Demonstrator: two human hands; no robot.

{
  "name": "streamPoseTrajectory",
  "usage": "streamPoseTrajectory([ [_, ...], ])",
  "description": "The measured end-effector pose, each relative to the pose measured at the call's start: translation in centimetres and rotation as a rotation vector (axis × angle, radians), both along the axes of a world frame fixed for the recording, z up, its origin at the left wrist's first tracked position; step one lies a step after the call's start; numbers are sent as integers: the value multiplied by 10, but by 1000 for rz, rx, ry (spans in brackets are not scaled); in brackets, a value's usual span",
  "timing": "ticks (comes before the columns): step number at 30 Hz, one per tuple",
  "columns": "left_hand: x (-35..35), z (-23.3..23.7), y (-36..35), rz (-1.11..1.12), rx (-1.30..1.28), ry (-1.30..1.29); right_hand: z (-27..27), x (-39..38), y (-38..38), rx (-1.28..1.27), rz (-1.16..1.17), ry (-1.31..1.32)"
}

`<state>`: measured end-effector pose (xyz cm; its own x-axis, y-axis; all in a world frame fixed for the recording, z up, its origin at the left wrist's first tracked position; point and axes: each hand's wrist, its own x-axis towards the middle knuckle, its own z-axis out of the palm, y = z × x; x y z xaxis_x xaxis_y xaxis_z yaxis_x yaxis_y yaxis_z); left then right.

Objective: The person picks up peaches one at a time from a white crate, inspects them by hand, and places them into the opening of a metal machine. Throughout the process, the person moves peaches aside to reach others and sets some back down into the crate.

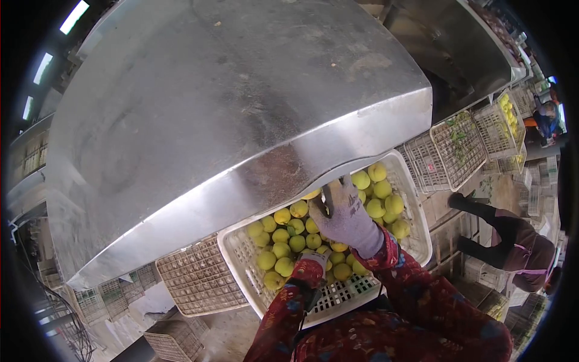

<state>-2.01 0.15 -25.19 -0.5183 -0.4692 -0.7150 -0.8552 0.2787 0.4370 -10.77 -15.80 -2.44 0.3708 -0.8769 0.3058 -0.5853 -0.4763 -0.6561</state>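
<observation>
A white plastic crate (234,256) full of round yellow-green fruit (297,243) stands in front of me, partly under the edge of a metal table (229,114). My right hand (345,217), in a greyish-purple glove, reaches over the crate's middle to the table edge. Its thumb and fingers are apart, with a yellow fruit (311,194) beside them. Low among the fruit is my left hand (312,265), also gloved. The fingers of that hand are partly hidden, so whether they grip a fruit cannot be made out.
An upturned or tilted beige crate (202,277) is left of the white crate, and another crate (459,148) holding some leaves is at the right. A bending person (525,253) is among crates at the right. Another person (547,120) is farther back.
</observation>
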Motion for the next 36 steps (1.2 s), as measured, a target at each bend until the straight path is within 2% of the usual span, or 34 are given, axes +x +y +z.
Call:
streamPoseTrajectory([
  [1,1,-1,2,10,1,8,11,8,-4,-112,-38,102],
  [4,3,-4,8,57,5,44,-12,15,-6,49,-48,85],
  [5,5,-4,9,80,9,58,-28,13,-7,22,-93,77],
  [7,11,-3,10,130,38,94,-18,10,-2,14,-126,26],
  [9,23,20,-3,169,136,101,-4,7,3,59,-132,-5],
  [13,53,60,-18,521,263,223,0,5,0,101,-91,66],
  [16,66,47,-11,915,126,672,-11,3,-24,-85,-22,213],
  [17,74,47,-8,1070,214,849,-16,-2,-34,-154,15,215],
  [19,84,68,-16,1382,389,1209,5,-6,-36,-231,30,78],
  [20,86,89,-17,1464,431,1369,9,-11,-29,-164,15,-82],
  [22,81,126,-22,1564,327,1544,18,-28,-10,-13,54,-308],
  [23,80,144,-23,1611,346,1542,21,-36,2,82,99,-372],
  [25,77,168,-24,1708,387,1547,28,-48,32,333,309,-289],
  [28,68,174,-17,1740,413,1597,26,-40,74,537,260,-220],
  [31,60,194,-16,1642,360,1627,17,-34,88,445,140,-375],
  [32,57,201,-17,1624,346,1647,20,-35,91,394,134,-355],
  [36,49,217,-15,1777,503,1668,33,-31,93,240,70,-267],
])
